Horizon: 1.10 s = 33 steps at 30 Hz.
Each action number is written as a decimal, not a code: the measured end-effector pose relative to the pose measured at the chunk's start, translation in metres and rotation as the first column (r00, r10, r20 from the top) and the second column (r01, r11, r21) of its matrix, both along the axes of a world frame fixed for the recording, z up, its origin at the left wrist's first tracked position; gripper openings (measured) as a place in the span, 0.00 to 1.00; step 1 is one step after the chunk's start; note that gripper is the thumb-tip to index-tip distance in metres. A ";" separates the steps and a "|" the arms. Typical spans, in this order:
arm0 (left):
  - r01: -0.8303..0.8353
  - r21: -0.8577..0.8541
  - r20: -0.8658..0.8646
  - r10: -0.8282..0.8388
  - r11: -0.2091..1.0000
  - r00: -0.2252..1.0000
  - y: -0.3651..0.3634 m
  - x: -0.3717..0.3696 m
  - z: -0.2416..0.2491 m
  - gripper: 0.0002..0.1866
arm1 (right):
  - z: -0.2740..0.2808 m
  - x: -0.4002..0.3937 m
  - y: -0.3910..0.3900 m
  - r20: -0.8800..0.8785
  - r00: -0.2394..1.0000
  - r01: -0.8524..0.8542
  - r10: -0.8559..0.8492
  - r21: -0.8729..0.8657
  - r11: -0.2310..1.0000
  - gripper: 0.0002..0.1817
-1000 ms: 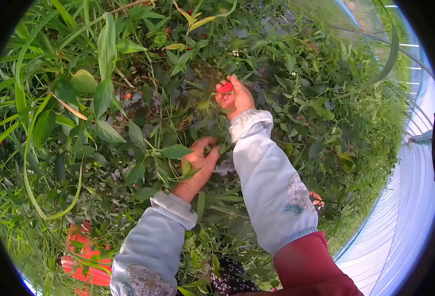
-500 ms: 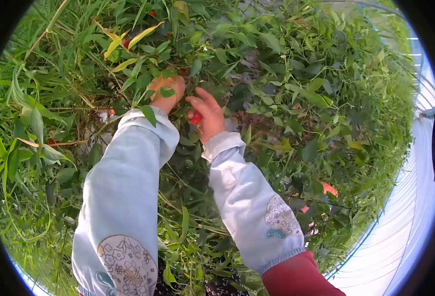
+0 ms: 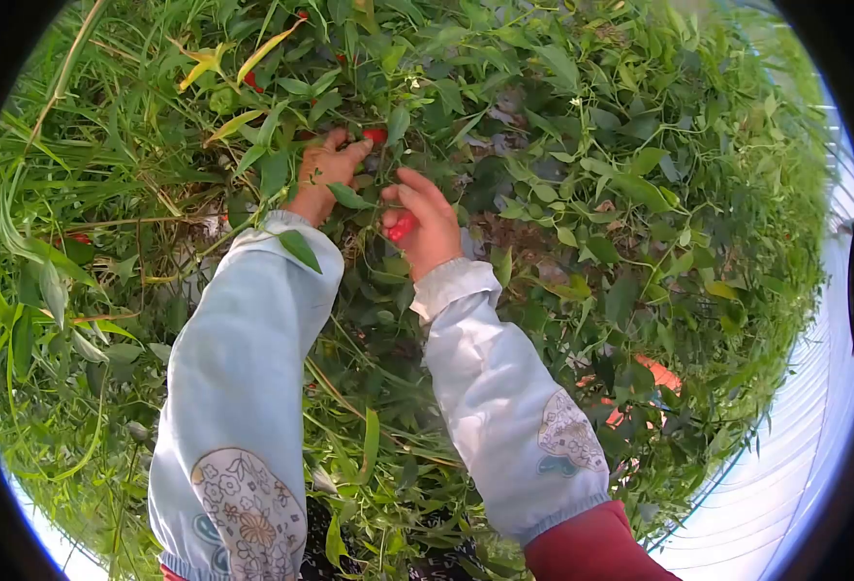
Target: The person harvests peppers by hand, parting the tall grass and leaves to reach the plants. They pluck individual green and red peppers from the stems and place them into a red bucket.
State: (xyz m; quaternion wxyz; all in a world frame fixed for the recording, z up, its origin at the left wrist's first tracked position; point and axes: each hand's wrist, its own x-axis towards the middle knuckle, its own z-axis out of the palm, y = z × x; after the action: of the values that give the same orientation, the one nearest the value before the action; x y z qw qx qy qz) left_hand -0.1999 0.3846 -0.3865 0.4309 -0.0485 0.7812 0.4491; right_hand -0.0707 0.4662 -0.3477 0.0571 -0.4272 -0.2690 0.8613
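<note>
My left hand (image 3: 328, 176) reaches into the pepper plants, its thumb and fingers pinched at a red chili pepper (image 3: 375, 136) that shows beside the thumb tip. Leaves cover part of its wrist. Close by on the right, my right hand (image 3: 429, 221) has its fingers curled round another red chili pepper (image 3: 403, 228), which shows against the palm. Its index finger points up toward the left hand. Pale blue sleeve covers with floral patches run up both forearms.
Dense green foliage (image 3: 621, 184) surrounds both hands, with tall grass (image 3: 68, 145) at the left. More red peppers (image 3: 252, 82) show among the leaves at upper left. An orange-red piece (image 3: 659, 373) lies in the leaves at right, near white sheeting (image 3: 766, 474).
The left hand has turned, and a red pepper now shows at its fingertips. My right hand has shifted slightly right in view, still holding its pepper.
</note>
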 end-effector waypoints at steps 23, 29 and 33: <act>0.221 -0.171 -0.715 -0.275 0.960 0.643 -0.012 -0.018 0.148 0.15 | 0.036 -0.005 0.006 0.109 0.994 0.026 -0.027 0.017 1.000 0.27; 0.109 0.077 -0.447 -0.064 0.991 0.892 -0.044 -0.065 0.188 0.13 | 0.068 0.004 0.016 -0.114 0.933 0.317 -0.342 -0.191 0.929 0.29; 0.079 -0.226 -0.519 -0.188 0.971 0.834 -0.103 -0.068 0.166 0.13 | 0.090 0.021 0.029 -0.276 0.806 0.392 -0.524 -0.413 0.822 0.33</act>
State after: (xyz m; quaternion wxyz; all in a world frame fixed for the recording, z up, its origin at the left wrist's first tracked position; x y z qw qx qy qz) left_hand -0.2677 0.2813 -0.2203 0.2187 0.0919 0.9121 0.3345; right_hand -0.0497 0.4950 -0.2575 0.2432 -0.3092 0.0111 0.9193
